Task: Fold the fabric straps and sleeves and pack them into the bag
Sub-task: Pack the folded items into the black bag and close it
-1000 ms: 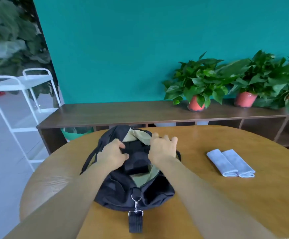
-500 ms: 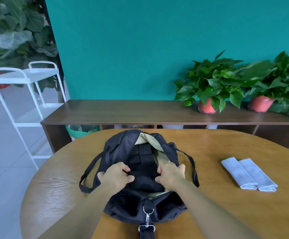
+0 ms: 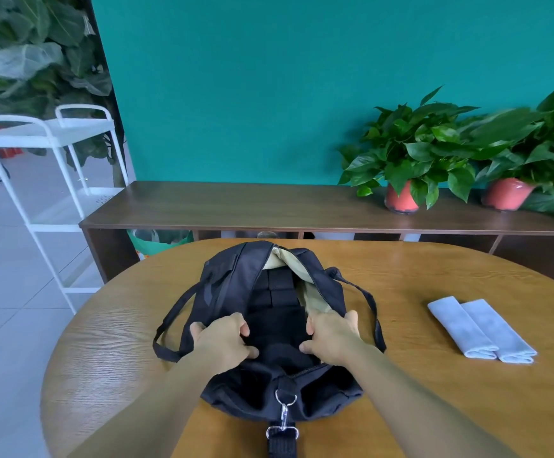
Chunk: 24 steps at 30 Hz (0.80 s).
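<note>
Bag [image 3: 229,285], black and unzipped, on the table [image 3: 434,408]; our left hand [image 3: 222,338] and right hand [image 3: 331,335] each grip one side of its opening, folded straps [image 3: 278,285] inside, grey sleeves [image 3: 480,328] lying well apart

I'm in an indoor lounge or office-type room, can't tell which. Round wooden table [image 3: 467,276] in front of me, teal wall [image 3: 269,94], low brown shelf unit [image 3: 236,206] with potted plants [image 3: 411,153], white metal cart [image 3: 80,130], grey tiled floor [image 3: 4,276].
</note>
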Each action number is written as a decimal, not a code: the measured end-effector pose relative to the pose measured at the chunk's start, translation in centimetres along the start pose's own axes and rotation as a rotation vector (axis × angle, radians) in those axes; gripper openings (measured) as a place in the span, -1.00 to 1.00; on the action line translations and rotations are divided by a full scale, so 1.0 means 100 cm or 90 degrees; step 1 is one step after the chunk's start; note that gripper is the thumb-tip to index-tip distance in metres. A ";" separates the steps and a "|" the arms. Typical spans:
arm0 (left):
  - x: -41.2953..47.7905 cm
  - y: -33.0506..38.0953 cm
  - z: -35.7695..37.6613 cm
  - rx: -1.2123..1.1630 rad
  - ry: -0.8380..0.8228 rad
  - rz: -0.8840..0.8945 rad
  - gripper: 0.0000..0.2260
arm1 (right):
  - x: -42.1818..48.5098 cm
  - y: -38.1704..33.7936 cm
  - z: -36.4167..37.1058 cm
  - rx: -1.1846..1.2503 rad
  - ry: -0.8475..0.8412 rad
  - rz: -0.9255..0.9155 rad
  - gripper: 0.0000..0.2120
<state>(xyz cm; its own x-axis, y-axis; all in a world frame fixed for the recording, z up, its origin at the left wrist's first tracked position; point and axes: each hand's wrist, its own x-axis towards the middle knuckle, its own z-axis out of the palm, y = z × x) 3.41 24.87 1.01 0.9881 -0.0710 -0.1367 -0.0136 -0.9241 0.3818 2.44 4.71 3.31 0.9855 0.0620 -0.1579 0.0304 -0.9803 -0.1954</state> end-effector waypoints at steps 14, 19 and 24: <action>-0.005 0.007 0.002 0.099 0.055 0.027 -0.90 | -0.003 -0.007 0.010 -0.045 0.058 0.032 -0.75; -0.009 0.016 -0.007 0.166 0.131 0.093 -0.83 | -0.009 -0.001 -0.003 -0.025 0.033 -0.011 -0.70; -0.012 0.008 -0.001 0.202 0.054 0.136 -0.75 | -0.016 0.009 -0.001 -0.054 -0.037 -0.072 -0.63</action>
<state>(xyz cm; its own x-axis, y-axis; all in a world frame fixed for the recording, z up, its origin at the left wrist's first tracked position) 2.26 24.27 1.61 0.9667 -0.2559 -0.0032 -0.2546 -0.9628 0.0905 0.87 3.73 3.54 0.9638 0.1817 -0.1952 0.1576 -0.9786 -0.1324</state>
